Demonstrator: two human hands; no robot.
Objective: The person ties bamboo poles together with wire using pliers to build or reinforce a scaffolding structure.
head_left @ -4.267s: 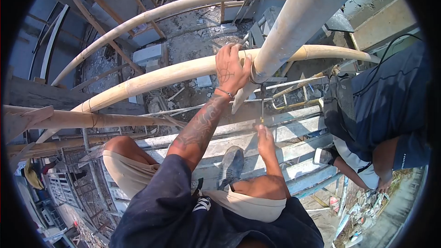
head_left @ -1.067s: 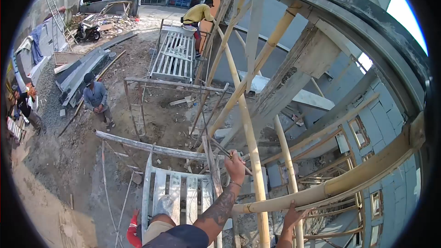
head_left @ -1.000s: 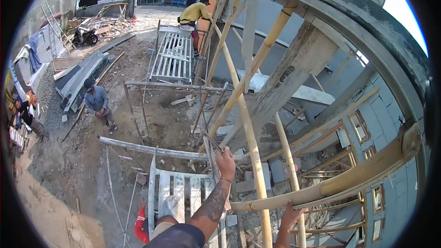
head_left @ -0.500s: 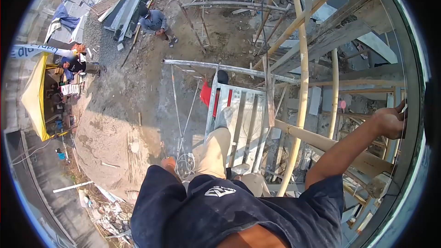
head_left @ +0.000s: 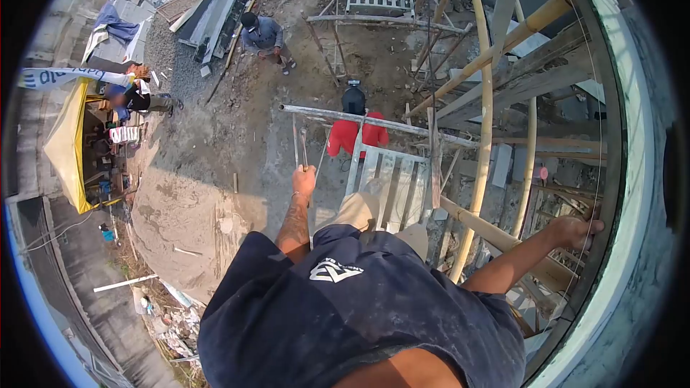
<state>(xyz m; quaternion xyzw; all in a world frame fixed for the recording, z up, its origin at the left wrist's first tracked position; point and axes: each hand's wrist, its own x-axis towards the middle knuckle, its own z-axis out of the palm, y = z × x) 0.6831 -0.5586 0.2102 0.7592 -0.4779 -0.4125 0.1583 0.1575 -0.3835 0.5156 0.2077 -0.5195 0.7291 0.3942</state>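
My left hand is raised in front of my body. Its fingers are closed round a slim, long hand tool that points away from me; its exact kind is hard to make out. Out to the right, my right hand is closed at the edge of a grey ledge along the wall, fingers partly hidden. A thin string runs along that ledge. Below me is a slatted metal scaffold platform, with my trouser leg over it.
Bamboo poles and a wooden beam cross on the right. A person in red is below, beyond the platform. Another person stands further off. A sand heap and a yellow canopy lie left.
My left hand has come up from beside my body, showing the tool. My right hand has shifted down and inward along the ledge. The person in red has come further into view.
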